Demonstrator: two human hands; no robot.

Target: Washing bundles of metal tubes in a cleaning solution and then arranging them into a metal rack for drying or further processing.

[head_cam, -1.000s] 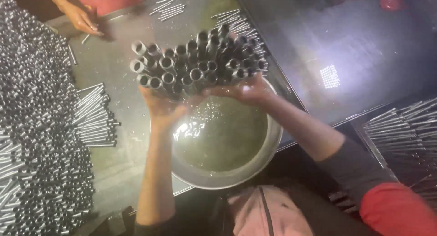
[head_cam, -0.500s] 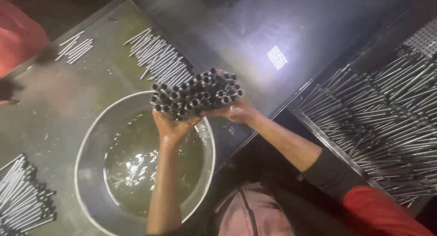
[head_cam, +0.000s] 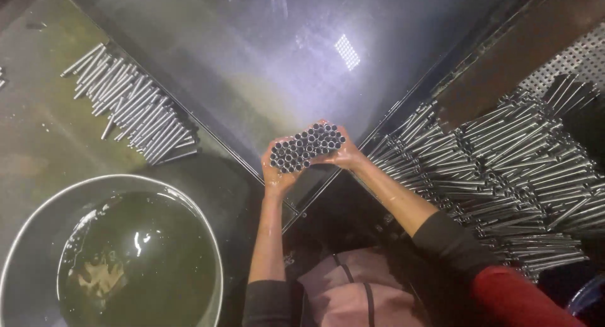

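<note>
Since half a second ago, the bundle of metal tubes [head_cam: 307,148] has travelled away from the steel basin [head_cam: 38,215]; before, it was held over the basin's rim, and now it is well apart from it, up and to the right, above the dark wet counter [head_cam: 252,56]. The view has turned as well, so the basin sits now at the lower left.

Both hands carry the bundle between them, with the open tube ends facing the camera. The left hand [head_cam: 275,174] cups it from below and from the side nearer the basin, fingers pressed around the outer tubes. The right hand [head_cam: 345,154] closes on the far side, away from the basin, and its grip is tight on the bundle too.

I judge these tubes as stiff and hard, not fragile. One alone is probably light, but so many together should have real weight. The skin of the forearms shines, and the basin holds greenish liquid, so the tubes are likely wet and slippery; a tube in the middle could slide out lengthwise. The best hold seems to be like now: squeezing from two opposite sides, with the bundle kept level.

Beyond the basin, a row of loose tubes [head_cam: 132,109] lies on the counter. On the side of the bundle away from the basin, a big heap of tubes [head_cam: 510,169] is stacked.
</note>
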